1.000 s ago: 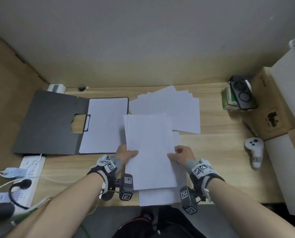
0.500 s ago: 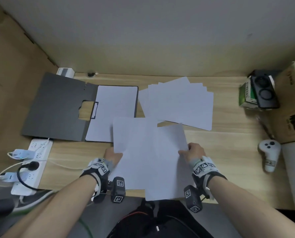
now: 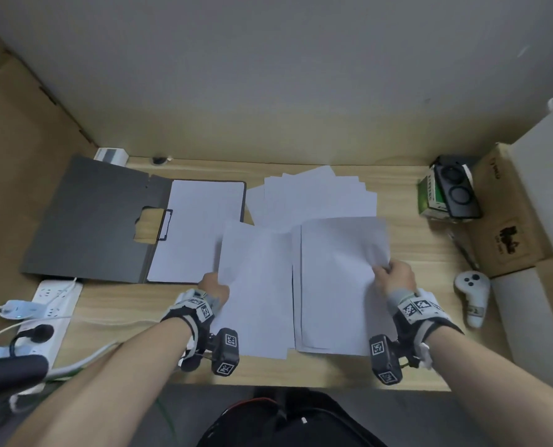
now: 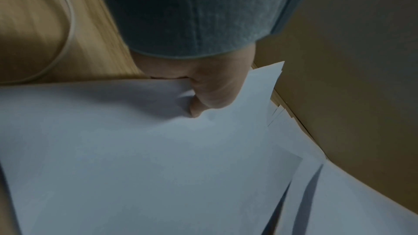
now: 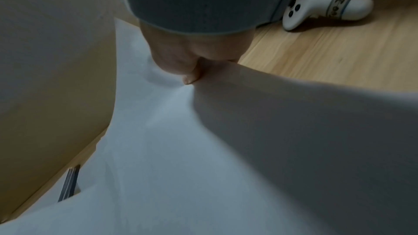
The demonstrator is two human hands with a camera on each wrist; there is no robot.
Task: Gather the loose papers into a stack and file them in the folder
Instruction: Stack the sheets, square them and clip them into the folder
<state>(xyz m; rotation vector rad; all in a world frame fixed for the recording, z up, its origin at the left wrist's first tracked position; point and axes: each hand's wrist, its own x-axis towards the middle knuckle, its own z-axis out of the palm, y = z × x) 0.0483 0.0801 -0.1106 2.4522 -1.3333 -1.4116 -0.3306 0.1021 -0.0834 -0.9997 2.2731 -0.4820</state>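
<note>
Apart now beside the folder [image 3: 107,217]: left hand [image 3: 215,285] and right hand [image 3: 394,275] each pinch sheets [image 3: 336,285]; square edges before stacking.

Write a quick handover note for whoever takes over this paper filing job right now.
Left hand pinches the left sheets; right hand pinches the right sheets, both at the desk's near edge.
Fanned loose papers lie behind them, ungathered.
Folder lies open at left, paper already on its clip side.
Left: merge both bundles, add the fanned pile, square up, file in the folder.
</note>
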